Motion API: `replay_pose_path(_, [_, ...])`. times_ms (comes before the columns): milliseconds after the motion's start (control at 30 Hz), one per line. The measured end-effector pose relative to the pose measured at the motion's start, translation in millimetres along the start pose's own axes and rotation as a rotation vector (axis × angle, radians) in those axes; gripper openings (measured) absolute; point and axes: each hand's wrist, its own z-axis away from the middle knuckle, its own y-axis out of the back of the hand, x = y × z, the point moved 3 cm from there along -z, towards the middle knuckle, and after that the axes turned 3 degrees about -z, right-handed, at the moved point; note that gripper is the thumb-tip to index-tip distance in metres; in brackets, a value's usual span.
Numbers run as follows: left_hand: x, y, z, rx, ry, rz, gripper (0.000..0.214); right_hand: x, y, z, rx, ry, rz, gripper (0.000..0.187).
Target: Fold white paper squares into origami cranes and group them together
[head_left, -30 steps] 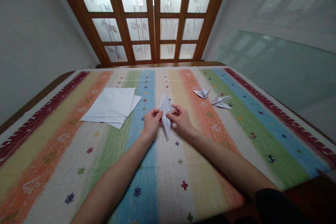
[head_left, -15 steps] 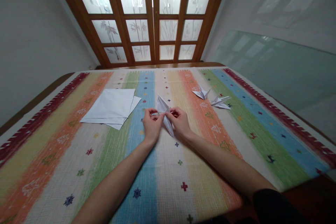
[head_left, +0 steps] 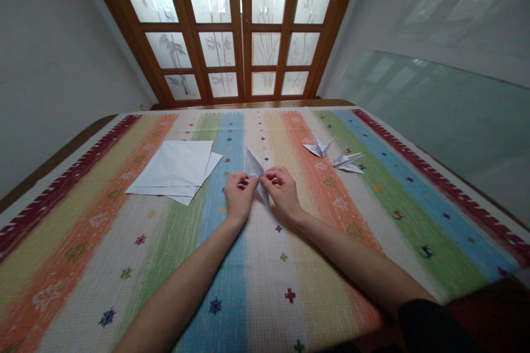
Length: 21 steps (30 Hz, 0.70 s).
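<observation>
A partly folded white paper piece [head_left: 253, 165] lies at the middle of the striped tablecloth [head_left: 103, 231]. My left hand [head_left: 239, 197] pinches its left side with closed fingers. My right hand [head_left: 284, 192] pinches its right side, fingers also closed. The paper's pointed tip sticks out beyond my fingers, away from me, and its lower part is mostly hidden between my hands.
A stack of white paper sheets [head_left: 176, 168] lies to the left of my hands. Two finished folded paper birds [head_left: 318, 147] [head_left: 348, 161] sit to the right. Wooden glazed doors [head_left: 240, 27] stand behind the table. A glass panel [head_left: 447, 116] runs along the right.
The folded paper has tilted and been pressed lower between my hands, and its near tip no longer shows. Both hands have shifted slightly away from me.
</observation>
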Motion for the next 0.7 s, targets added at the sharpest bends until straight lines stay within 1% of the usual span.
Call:
replay_pose_path(100, [2.8,0.8,1.0,0.007,-0.018,-0.047,0.021,-6.5,0.5,1.0,-0.018,0.079,0.123,0.015])
replay_pose_path(200, [3.1,-0.5,2.1,-0.028,-0.002,-0.003,0.018,-11.5,-1.7,2.6,-0.078,0.178,0.210,0.015])
replay_pose_path(300, [3.4,-1.9,4.0,-0.063,0.006,0.067,0.013,-12.1,-4.2,4.2,-0.116,0.295,0.298,0.021])
replay_pose_path(400, [4.5,-2.1,6.2,-0.090,-0.015,0.083,0.015,-9.9,-7.2,5.6,-0.153,0.391,0.420,0.027])
replay_pose_path(500, [4.1,-1.5,6.3,-0.109,-0.041,0.084,0.020,-8.1,-10.4,6.9,-0.215,0.414,0.526,0.032])
replay_pose_path(600, [0.4,0.0,2.5,-0.093,-0.018,0.105,0.021,-9.3,-12.7,9.8,-0.280,0.439,0.534,0.033])
replay_pose_path(633, [-1.3,0.6,0.7,-0.077,0.000,0.117,0.022,-10.1,-12.7,10.7,-0.279,0.446,0.514,0.032])
replay_pose_path(700, [-4.3,1.3,-2.9,-0.046,0.033,0.149,0.024,-11.2,-10.3,11.0,-0.209,0.433,0.453,0.026])
